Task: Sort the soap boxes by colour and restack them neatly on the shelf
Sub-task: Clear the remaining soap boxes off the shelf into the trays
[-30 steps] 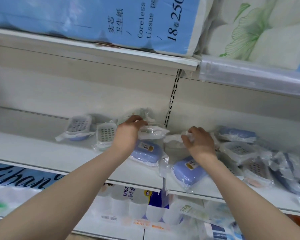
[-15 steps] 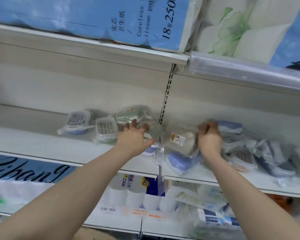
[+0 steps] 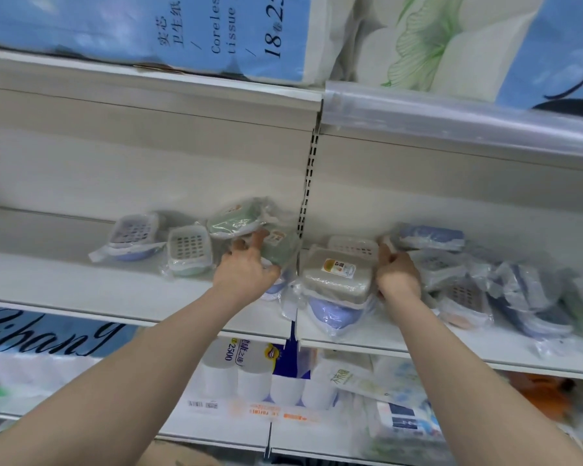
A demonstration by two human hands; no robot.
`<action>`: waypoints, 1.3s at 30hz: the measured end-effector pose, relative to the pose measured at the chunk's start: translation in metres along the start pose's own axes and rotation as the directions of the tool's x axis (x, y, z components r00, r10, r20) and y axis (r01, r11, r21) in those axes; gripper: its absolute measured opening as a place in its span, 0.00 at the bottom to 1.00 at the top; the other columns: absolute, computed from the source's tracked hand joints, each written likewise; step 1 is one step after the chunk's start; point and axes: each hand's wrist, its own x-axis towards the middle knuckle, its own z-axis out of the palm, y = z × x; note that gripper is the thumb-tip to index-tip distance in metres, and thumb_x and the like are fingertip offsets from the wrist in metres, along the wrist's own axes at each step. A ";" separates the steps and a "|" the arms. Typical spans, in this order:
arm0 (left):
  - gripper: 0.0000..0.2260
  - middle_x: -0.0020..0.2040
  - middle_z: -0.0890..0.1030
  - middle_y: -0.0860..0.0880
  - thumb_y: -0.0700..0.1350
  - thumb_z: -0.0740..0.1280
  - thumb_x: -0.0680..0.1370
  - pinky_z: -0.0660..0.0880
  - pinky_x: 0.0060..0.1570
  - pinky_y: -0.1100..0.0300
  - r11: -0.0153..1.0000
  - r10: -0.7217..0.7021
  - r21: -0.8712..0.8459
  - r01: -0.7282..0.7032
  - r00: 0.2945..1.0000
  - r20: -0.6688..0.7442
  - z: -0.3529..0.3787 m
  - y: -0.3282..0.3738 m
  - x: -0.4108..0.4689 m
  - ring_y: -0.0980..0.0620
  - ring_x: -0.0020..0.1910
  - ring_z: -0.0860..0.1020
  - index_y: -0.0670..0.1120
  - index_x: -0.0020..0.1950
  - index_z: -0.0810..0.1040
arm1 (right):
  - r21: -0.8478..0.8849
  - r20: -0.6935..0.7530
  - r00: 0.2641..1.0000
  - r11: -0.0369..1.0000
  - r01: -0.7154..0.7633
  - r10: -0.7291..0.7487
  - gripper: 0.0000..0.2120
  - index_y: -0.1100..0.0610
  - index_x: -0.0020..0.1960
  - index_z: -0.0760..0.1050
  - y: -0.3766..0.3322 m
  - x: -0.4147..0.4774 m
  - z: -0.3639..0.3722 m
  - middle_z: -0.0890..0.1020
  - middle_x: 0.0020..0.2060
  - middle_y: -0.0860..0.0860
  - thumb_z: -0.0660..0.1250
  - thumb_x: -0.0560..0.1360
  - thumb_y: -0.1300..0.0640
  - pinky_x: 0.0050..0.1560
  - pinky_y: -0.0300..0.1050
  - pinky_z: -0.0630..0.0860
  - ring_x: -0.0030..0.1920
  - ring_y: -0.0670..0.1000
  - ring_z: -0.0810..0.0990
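Plastic-wrapped soap boxes lie along the white shelf (image 3: 81, 290). My left hand (image 3: 246, 269) grips a green soap box (image 3: 280, 252) near the shelf's upright, below another green box (image 3: 233, 222) leaning on the back wall. My right hand (image 3: 398, 274) holds the right end of a beige soap box (image 3: 337, 275) that sits on top of a blue box (image 3: 334, 312). A blue-based box (image 3: 132, 238) and a green-based box (image 3: 189, 252), both with white grid lids, lie at the left.
A loose heap of blue and white soap boxes (image 3: 505, 287) fills the shelf to the right. Tissue packs (image 3: 182, 28) sit on the shelf above, toilet roll packs (image 3: 260, 375) on the one below. A slotted upright (image 3: 308, 183) divides the back wall.
My left hand set the green box down beside the upright. My right hand lifted a beige box onto the blue one and slid to its right end.
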 end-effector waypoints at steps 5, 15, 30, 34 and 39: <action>0.28 0.66 0.66 0.40 0.68 0.51 0.70 0.71 0.63 0.44 1.000 -0.012 0.013 0.011 0.999 0.048 0.001 0.003 0.008 0.33 0.61 0.72 0.66 0.70 0.59 | -0.186 0.266 0.900 0.898 0.398 -0.344 0.31 0.51 0.59 0.73 -0.011 -0.015 0.004 0.78 0.57 0.55 0.51 0.73 0.28 0.57 0.51 0.73 0.55 0.57 0.76; 0.31 0.62 0.69 0.40 0.60 0.67 0.74 0.76 0.53 0.46 0.994 -0.073 -0.088 0.065 0.993 -0.089 0.001 0.009 0.007 0.36 0.54 0.77 0.53 0.73 0.60 | -0.142 0.485 0.760 0.818 0.557 -0.433 0.43 0.50 0.66 0.66 0.008 -0.015 -0.001 0.70 0.59 0.52 0.80 0.58 0.39 0.59 0.44 0.71 0.60 0.53 0.72; 0.31 0.65 0.68 0.44 0.54 0.71 0.72 0.71 0.58 0.53 0.952 0.054 -0.274 -0.139 0.954 -0.296 -0.011 -0.014 -0.035 0.44 0.61 0.72 0.47 0.71 0.66 | 0.481 0.352 0.887 0.871 0.103 -0.300 0.25 0.44 0.60 0.68 -0.029 -0.056 0.008 0.74 0.53 0.48 0.70 0.69 0.64 0.36 0.52 0.79 0.41 0.56 0.79; 0.31 0.68 0.66 0.46 0.56 0.71 0.73 0.70 0.58 0.54 0.932 0.072 -0.317 -0.177 0.946 -0.316 -0.027 -0.035 -0.057 0.47 0.62 0.72 0.48 0.72 0.65 | 0.599 0.245 0.935 0.799 0.061 -0.255 0.24 0.50 0.64 0.71 -0.027 -0.073 0.000 0.74 0.50 0.52 0.64 0.72 0.70 0.30 0.43 0.74 0.36 0.52 0.74; 0.31 0.69 0.65 0.48 0.56 0.71 0.73 0.68 0.55 0.58 0.915 0.102 -0.341 -0.217 0.940 -0.325 -0.042 -0.061 -0.094 0.49 0.62 0.71 0.51 0.72 0.65 | 0.655 0.176 0.950 0.751 0.082 -0.258 0.26 0.47 0.62 0.73 -0.024 -0.111 -0.007 0.76 0.57 0.53 0.62 0.72 0.71 0.38 0.45 0.76 0.42 0.53 0.76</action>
